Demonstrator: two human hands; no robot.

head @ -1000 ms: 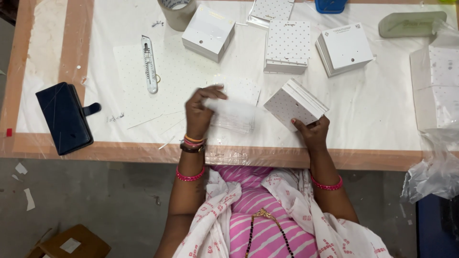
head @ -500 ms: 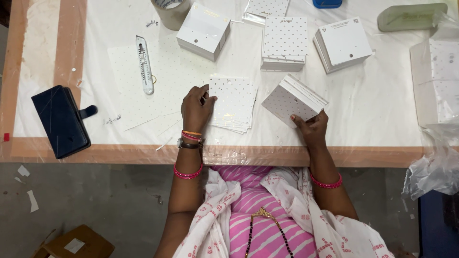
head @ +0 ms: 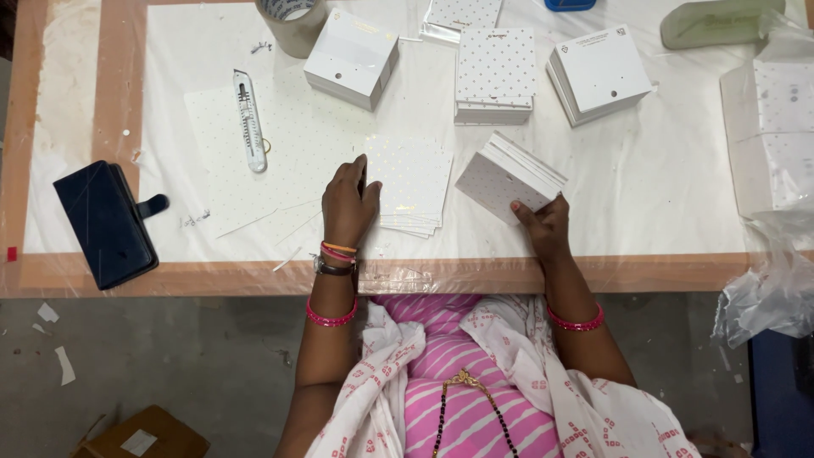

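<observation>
A stack of white dotted cards (head: 509, 176) is clasped at its near edge by the right hand (head: 543, 225), tilted up off the surface (head: 678, 195), right of centre. The left hand (head: 346, 203) is laid flat on the left edge of a low pile of dotted cards (head: 414, 185) lying near the front edge, just left of the held stack; its fingers (head: 356, 174) are spread slightly and pressed down, clamped on nothing. The step in hand appears to be the sorting or dealing of cards from the held stack onto the flat pile. For the next move, a single card would have to be separated cleanly while the pile is kept squared. Farther back, three more card stacks (head: 496, 72) are ranged.
</observation>
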